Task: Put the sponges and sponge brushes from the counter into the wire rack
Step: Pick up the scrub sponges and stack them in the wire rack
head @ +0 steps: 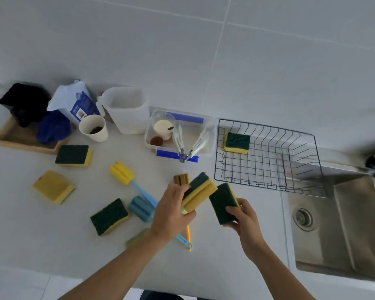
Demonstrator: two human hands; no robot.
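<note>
Yellow-green sponge (200, 191) pinched in left hand (171, 213) grip above worktop (52, 239), second sponge (222, 202) clamped between right hand (245, 219) fingers and thumb, both held just before wire rack (268, 156), one sponge (236, 142) already laid in rack's far left corner, sponge brushes (121, 173) left lying on worktop.

No words or numbers can be read anywhere. The white bag (74, 102) (the one standing at the back of the counter (52, 234)) has a blue label with some print and a small picture on it, but the print is too blurry to make out.
</note>
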